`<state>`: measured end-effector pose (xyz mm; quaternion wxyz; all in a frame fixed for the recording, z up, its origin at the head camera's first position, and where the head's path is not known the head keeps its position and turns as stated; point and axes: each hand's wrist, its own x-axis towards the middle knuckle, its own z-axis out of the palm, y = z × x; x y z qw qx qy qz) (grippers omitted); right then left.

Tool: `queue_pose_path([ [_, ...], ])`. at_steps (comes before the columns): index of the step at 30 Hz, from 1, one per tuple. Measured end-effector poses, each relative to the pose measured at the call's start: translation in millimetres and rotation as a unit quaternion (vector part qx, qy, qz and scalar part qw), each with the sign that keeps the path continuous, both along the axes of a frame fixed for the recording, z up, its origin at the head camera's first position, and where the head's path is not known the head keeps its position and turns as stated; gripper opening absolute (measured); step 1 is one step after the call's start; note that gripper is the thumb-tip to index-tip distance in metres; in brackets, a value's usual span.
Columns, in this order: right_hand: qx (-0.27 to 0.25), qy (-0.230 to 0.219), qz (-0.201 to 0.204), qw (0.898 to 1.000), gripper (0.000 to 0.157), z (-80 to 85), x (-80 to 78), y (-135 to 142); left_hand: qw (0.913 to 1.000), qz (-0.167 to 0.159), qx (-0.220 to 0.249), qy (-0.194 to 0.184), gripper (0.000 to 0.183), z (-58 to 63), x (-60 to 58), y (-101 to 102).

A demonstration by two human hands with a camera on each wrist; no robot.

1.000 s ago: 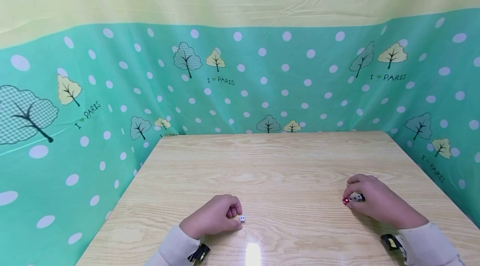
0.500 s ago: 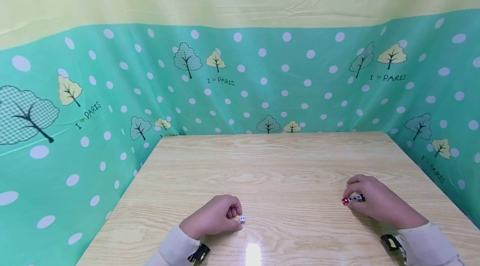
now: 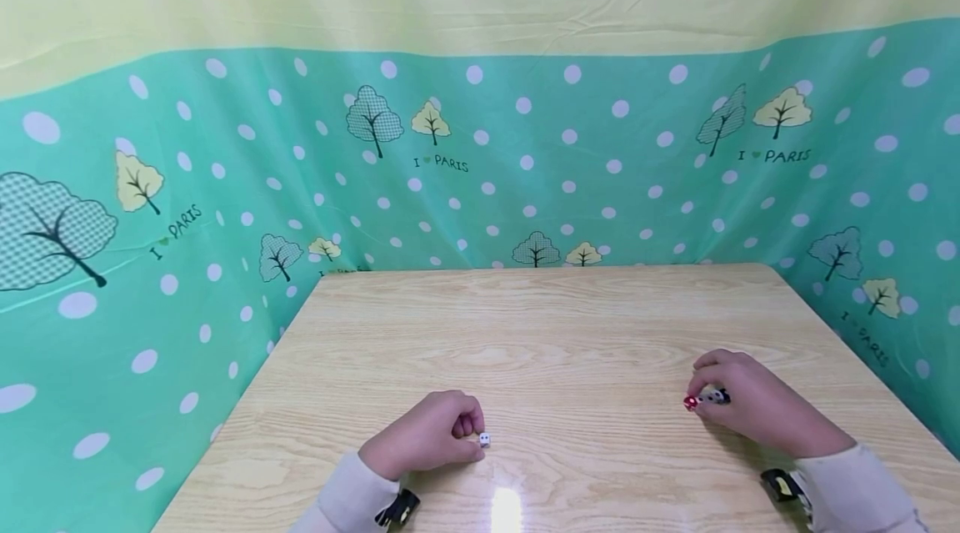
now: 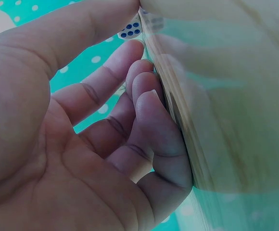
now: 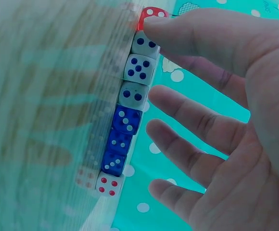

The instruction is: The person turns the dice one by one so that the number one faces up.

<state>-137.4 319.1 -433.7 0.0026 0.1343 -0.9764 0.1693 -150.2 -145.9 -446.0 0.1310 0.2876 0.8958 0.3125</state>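
My left hand (image 3: 431, 433) rests low over the table, left of centre. Its thumb and index finger pinch a small white die (image 3: 484, 439); in the left wrist view blue pips show on that die (image 4: 131, 30) between the two fingertips. The other left fingers curl in against the tabletop. To the right, my right hand (image 3: 750, 399) pinches a red die (image 5: 151, 17) with white pips between thumb and index finger. This red die is at the end of a row with white dice (image 5: 139, 69), blue dice (image 5: 126, 119) and a white die with red pips (image 5: 109, 185). The remaining right fingers are spread beside the row.
A light wood-grain table (image 3: 525, 333) lies under both hands, with a bright light reflection near its front. Green and yellow printed curtains (image 3: 495, 158) surround its back and sides. Both wrists carry dark straps (image 3: 401, 508).
The red die has turned slightly in the right fingers, showing different white pips. The left hand, its white die and the rest of the row look unmoved.
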Motion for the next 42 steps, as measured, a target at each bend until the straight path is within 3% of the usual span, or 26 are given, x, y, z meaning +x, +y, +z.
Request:
queue_pose_path([
  [11,-0.001,0.008,-0.021,1.000,0.018,1.6,1.5,13.8,0.9997,-0.007,-0.017,0.019,0.025,4.0,4.1,6.9],
  [15,-0.009,0.017,-0.047,0.999,0.022,1.2,3.5,30.0,0.9976,-0.016,-0.043,0.052,0.024,8.0,9.3,13.6],
  [22,-0.015,-0.037,-0.086,0.995,0.035,0.8,4.6,63.6,0.9868,-0.026,-0.107,0.119,0.017,13.3,11.7,23.1],
  [30,-0.034,-0.107,-0.113,0.987,0.051,0.6,-3.4,76.4,0.9896,-0.040,-0.103,0.092,0.013,17.1,3.7,27.1],
  [42,-0.044,-0.097,-0.114,0.988,0.039,-4.9,-1.7,82.9,0.9932,-0.035,-0.085,0.072,0.018,23.7,3.8,26.9],
])
